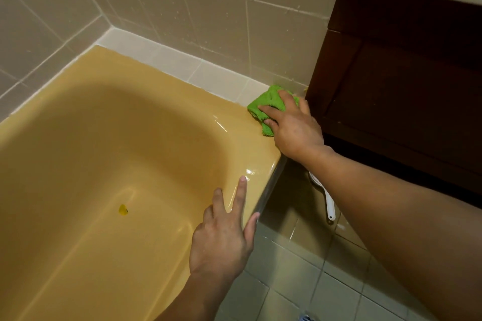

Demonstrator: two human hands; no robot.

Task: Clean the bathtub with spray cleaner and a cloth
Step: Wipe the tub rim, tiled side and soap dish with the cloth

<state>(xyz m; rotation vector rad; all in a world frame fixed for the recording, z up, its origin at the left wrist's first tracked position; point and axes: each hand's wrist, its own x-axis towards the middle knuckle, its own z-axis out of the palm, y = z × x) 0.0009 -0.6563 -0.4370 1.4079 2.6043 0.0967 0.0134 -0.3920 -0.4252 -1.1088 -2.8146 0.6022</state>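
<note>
The green cloth (pixel 263 101) lay bunched on the far corner of the yellow bathtub's (pixel 182 91) rim. It was flattened under the right hand (pixel 294 128), whose fingers were spread across it and pressing down, the thumb against a fold. Just right of that hand stood a dark wooden cabinet (pixel 391 73); beyond its fingertips rose the tiled wall (pixel 208 8). Nearer the person, the left hand (pixel 221 237) rested on the glossy rim, fingers straight and parted, thumb over the outer edge. Below the right wrist a white handle (pixel 329 203) lay on the floor tiles (pixel 300 281).
</note>
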